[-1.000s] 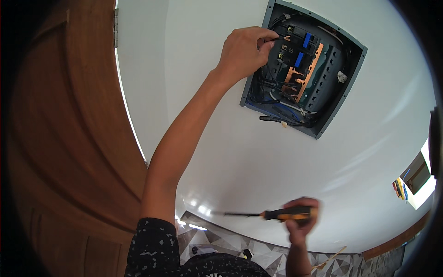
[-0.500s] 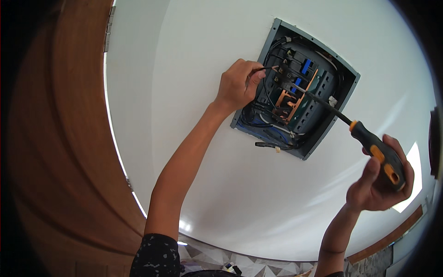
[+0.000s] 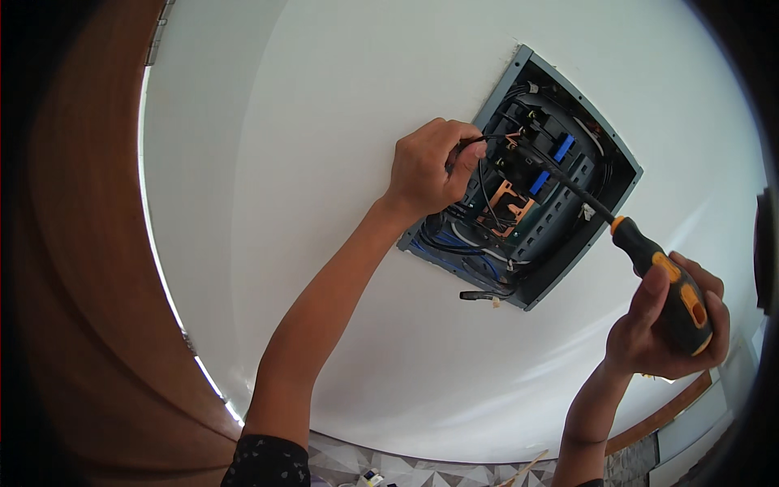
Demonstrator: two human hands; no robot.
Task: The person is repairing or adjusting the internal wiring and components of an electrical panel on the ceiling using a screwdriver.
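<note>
Screwdriver [image 3: 621, 225] has swung up into the breaker panel [image 3: 505, 81] since a second ago, right hand [image 3: 637, 341] wrapped round its stout, likely grippy handle [image 3: 680, 312], while left hand [image 3: 430, 166] pinches a black wire [image 3: 493, 137] at the panel's left side, probably light and springy, best held behind its bare copper end [image 3: 512, 135].

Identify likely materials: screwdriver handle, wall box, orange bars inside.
Screwdriver handle: probably moulded plastic, maybe rubberised; matte black with orange inserts.
Wall box: likely painted sheet metal; grey, thin-edged, with rim holes.
Orange bars: perhaps copper, going by colour; finish unclear.
</note>
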